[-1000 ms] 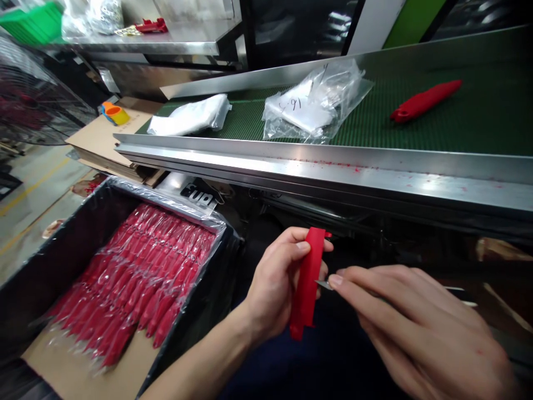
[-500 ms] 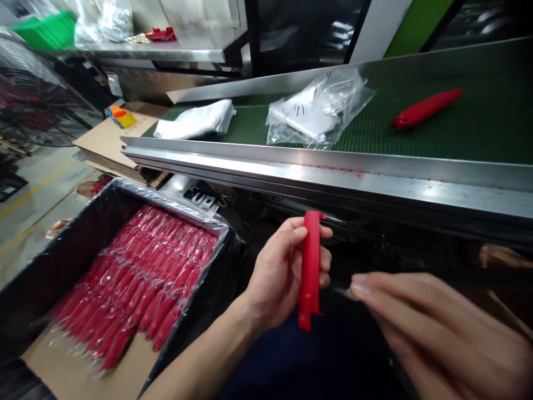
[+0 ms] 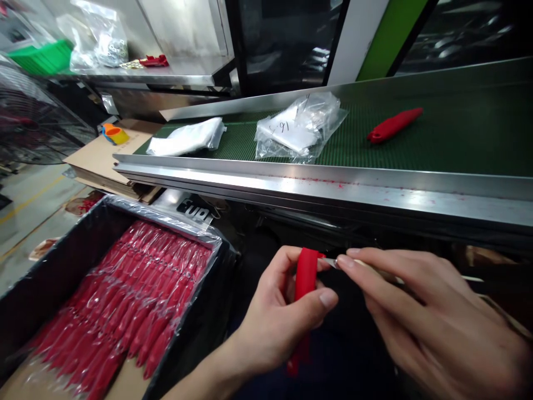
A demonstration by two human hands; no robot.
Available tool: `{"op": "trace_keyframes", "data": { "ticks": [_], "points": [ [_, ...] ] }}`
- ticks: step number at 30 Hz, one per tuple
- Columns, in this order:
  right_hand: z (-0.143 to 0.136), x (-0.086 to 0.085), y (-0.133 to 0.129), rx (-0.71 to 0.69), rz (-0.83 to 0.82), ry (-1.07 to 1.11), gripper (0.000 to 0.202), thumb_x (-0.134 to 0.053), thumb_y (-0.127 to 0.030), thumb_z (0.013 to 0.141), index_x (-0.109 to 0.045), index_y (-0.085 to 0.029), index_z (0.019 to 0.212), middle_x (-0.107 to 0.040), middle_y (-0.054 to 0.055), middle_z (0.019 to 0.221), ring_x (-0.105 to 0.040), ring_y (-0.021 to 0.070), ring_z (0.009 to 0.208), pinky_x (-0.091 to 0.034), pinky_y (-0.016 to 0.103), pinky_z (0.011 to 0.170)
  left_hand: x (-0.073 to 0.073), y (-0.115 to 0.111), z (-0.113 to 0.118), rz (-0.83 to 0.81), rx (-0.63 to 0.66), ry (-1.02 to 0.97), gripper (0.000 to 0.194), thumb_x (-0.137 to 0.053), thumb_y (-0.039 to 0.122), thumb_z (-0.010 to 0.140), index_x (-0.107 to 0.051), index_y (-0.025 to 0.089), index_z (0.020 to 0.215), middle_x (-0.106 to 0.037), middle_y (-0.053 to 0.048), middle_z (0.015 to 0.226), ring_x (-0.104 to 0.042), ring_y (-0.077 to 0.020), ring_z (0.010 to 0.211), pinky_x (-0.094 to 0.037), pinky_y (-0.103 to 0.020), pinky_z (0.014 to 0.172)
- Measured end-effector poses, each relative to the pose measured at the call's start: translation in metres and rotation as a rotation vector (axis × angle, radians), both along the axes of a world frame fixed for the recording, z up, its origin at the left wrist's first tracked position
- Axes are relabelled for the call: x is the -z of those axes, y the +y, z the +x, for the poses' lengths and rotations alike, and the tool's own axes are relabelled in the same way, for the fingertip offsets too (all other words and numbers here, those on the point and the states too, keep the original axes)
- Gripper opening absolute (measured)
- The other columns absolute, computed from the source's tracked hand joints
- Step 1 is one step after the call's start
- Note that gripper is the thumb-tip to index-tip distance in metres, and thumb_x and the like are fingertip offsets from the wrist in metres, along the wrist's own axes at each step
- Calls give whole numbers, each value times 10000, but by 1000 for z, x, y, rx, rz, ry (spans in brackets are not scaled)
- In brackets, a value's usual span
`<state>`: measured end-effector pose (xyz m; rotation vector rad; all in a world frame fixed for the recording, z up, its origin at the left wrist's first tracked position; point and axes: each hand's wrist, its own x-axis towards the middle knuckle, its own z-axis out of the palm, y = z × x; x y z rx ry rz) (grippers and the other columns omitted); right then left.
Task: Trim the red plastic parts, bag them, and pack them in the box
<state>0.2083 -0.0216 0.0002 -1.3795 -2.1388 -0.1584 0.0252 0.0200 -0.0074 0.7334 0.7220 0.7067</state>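
My left hand is closed round a long red plastic part, its thumb across the front and the part's lower end hanging below the palm. In my right hand a thin craft knife is pinched between thumb and fingers, most of its handle hidden. The blade tip touches or nearly touches a small red nub at the part's upper right edge. Another red plastic part lies on the green conveyor belt beyond my hands.
Left of my hands stands a dark crate holding rows of bagged red parts. Plastic bags lie on the belt behind its metal rail. Tape rests on stacked cardboard; a fan is at far left.
My right hand has brought the knife leftward and up to the red part's top. My left hand has shifted its grip, the thumb now lower and across the part. The camera view has moved slightly.
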Motion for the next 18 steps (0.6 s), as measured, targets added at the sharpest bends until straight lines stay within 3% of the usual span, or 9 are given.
{"op": "trace_keyframes", "data": {
  "ticks": [5, 12, 18],
  "points": [
    [4, 1, -1, -9, 6, -15, 359, -515, -35, 924, -594, -162, 1250, -644, 91, 1137, -580, 219, 1006, -426, 380, 798, 0, 0, 1, 31, 0, 76, 363, -772, 343, 802, -560, 197, 1057, -509, 34, 753, -431, -44, 583, -333, -200, 544],
    [8, 10, -4, 35, -60, -11, 415, -528, -58, 927, -583, -225, 1303, -654, 68, 1174, -573, 238, 1055, -437, 415, 840, -1, 0, -1, 42, 38, 130, 364, -756, 365, 814, -557, 196, 1069, -488, 37, 772, -425, -47, 604, -320, -204, 552],
    [14, 7, -1, 81, 22, 16, 421, -561, -69, 905, -602, -237, 1289, -668, 76, 1161, -604, 266, 1038, -464, 439, 834, -3, -2, -4, 88, 79, 169, 356, -723, 382, 843, -561, 194, 1098, -492, 25, 779, -428, -57, 622, -315, -207, 555]
  ]
}}
